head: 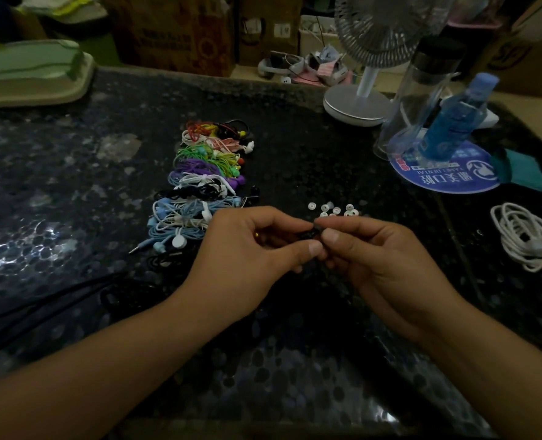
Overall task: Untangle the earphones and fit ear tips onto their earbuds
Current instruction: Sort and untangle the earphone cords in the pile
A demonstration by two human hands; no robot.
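Head view: left hand (250,246) and right hand (377,252) pinch a small black earbud (311,234) between fingertips at centre. White ear tips (333,210) lie at 1 o'clock; bundled earphones (199,182) at 11 o'clock.

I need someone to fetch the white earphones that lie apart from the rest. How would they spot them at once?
Start at the round blue mat under the blue bottle on the table's right side. Just nearer, by the right edge, lies a coiled white earphone bundle. It lies alone, far from the colourful earphone row.
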